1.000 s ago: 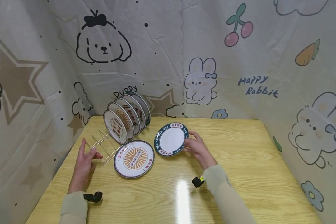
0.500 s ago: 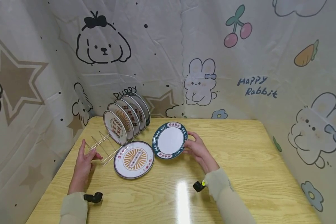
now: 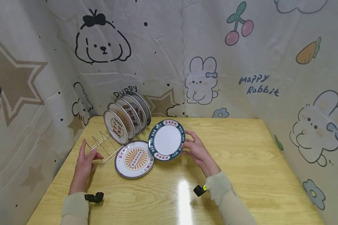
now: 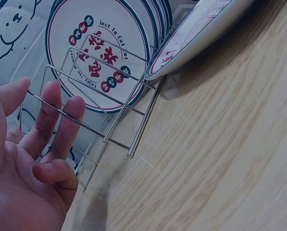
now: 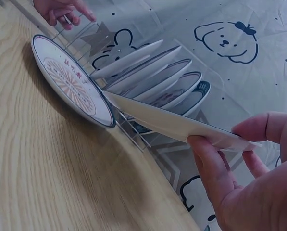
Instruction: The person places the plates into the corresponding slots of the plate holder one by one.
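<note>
In the head view, my right hand (image 3: 197, 152) grips the right edge of a white plate with a dark green lettered rim (image 3: 168, 140). The right wrist view shows this plate raised and tilted, thumb and fingers on opposite faces. Its left edge overlaps, in the head view, a white plate with an orange sunburst (image 3: 135, 160) lying beside the rack. My left hand (image 3: 84, 164) holds the near end of a wire plate rack (image 4: 107, 137), fingertips on either side of its end wire. Several plates stand upright in the rack's far part, a red-lettered plate (image 4: 97, 57) nearest.
Wire slots (image 3: 101, 143) of the rack show between my left hand and the standing plates. The wooden table (image 3: 242, 162) extends to the right and front. A printed curtain (image 3: 163, 37) hangs along the back and both sides.
My right hand has carried the green-rimmed plate a little left, over the edge of the sunburst plate, turning it more toward the head camera. My left hand has stayed at the rack.
</note>
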The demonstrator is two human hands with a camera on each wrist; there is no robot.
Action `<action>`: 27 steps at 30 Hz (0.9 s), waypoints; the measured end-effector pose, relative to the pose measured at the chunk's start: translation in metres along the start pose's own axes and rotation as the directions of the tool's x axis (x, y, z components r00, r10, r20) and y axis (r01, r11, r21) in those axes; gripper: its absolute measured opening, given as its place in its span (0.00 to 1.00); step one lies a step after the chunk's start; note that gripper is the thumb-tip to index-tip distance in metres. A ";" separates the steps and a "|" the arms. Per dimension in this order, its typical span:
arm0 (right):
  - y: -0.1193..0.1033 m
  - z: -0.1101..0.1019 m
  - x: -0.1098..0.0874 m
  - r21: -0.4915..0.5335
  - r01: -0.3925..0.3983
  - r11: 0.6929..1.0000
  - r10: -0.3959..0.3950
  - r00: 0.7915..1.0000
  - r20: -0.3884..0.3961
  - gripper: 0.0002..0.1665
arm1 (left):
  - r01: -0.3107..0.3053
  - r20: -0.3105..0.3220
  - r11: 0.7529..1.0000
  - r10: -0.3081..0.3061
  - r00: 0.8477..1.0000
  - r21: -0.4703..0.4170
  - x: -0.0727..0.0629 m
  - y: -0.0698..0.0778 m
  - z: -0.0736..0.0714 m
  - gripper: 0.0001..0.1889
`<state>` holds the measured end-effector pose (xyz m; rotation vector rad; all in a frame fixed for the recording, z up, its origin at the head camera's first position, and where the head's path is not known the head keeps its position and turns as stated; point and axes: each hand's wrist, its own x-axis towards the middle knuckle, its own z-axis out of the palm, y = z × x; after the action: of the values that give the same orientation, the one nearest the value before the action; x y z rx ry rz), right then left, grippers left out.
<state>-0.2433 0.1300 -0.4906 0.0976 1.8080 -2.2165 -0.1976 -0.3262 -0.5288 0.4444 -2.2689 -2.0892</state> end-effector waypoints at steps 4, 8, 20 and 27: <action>-0.002 0.002 -0.003 -0.001 0.014 1.000 -0.014 1.000 0.012 0.48 | -0.002 -0.005 1.000 0.002 1.000 -0.003 0.003 -0.003 -0.001 0.41; -0.004 0.004 -0.007 0.001 0.028 1.000 -0.028 0.999 0.040 0.48 | -0.020 0.000 1.000 0.020 1.000 -0.014 0.005 -0.007 -0.003 0.42; -0.009 0.009 -0.017 0.021 0.060 0.998 -0.062 0.994 0.093 0.45 | -0.006 0.005 1.000 0.006 1.000 -0.011 0.001 0.001 -0.001 0.42; -0.011 0.013 -0.024 0.026 0.082 0.996 -0.085 0.988 0.127 0.46 | -0.010 0.000 1.000 0.010 1.000 0.004 0.003 -0.003 -0.002 0.41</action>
<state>-0.2215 0.1231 -0.4717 -0.1162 1.7508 -2.2427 -0.1995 -0.3289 -0.5322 0.4324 -2.2706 -2.0804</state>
